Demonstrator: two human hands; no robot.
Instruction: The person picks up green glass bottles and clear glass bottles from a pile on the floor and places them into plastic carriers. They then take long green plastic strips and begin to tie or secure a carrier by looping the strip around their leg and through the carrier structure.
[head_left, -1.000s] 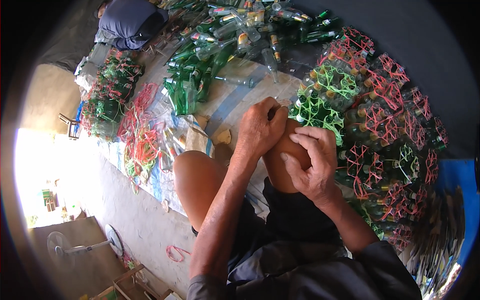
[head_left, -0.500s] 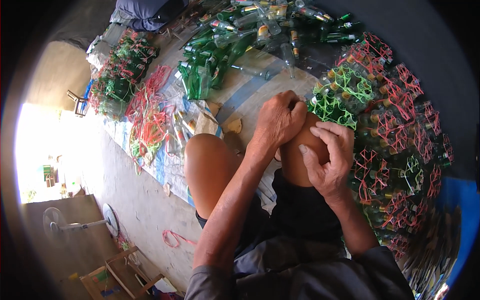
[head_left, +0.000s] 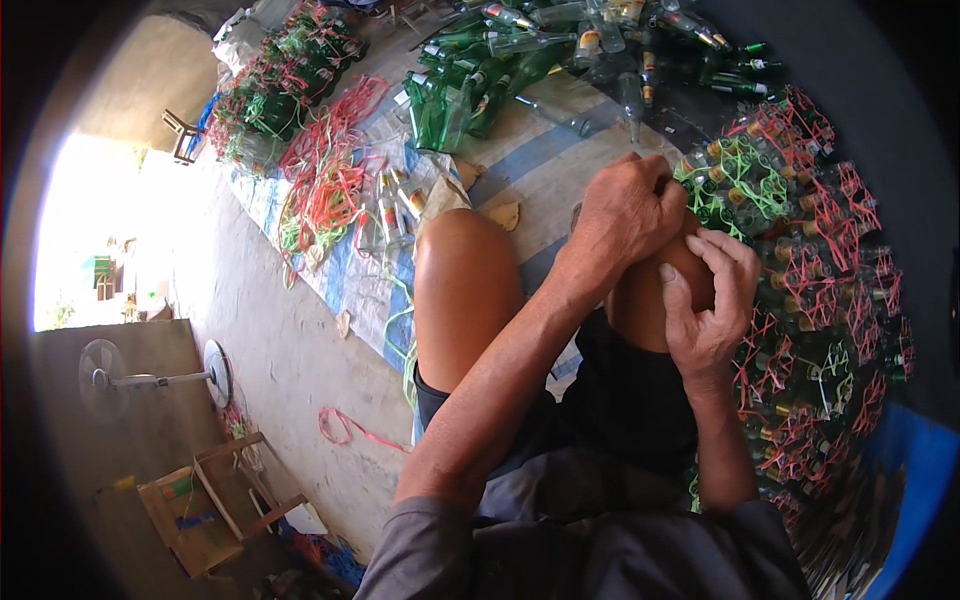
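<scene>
- Left hand (head_left: 625, 210): on the right knee (head_left: 642, 300), back of hand up, fingers curled in. Fingertips hidden, so can't tell if it's clamped on anything.
- Right hand (head_left: 715, 310): at the outer side of the same knee, thumb and fingers apart, nothing visible between them.
- Bottle bundle with light-green strapping (head_left: 745, 185): just beyond the knee, near both hands, necks up; no visible hand contact.
- Red-strapped bundles (head_left: 835, 270): packed along the right, behind and below the green-strapped one.
- Loose green bottles (head_left: 440, 115): heaped ahead on the striped sheet (head_left: 540, 205), well apart from the hands; clear bottles (head_left: 590, 40) beside them, many with labels.
- Few clear bottles (head_left: 390, 210): just left of the left knee (head_left: 462, 255).
- Red and green strips (head_left: 325, 180): tangled pile farther left, near more tied bottles (head_left: 270, 100).
- Pink strip (head_left: 345, 425): looped on the bare floor, lower left.
- Fan (head_left: 216, 372): far left.
</scene>
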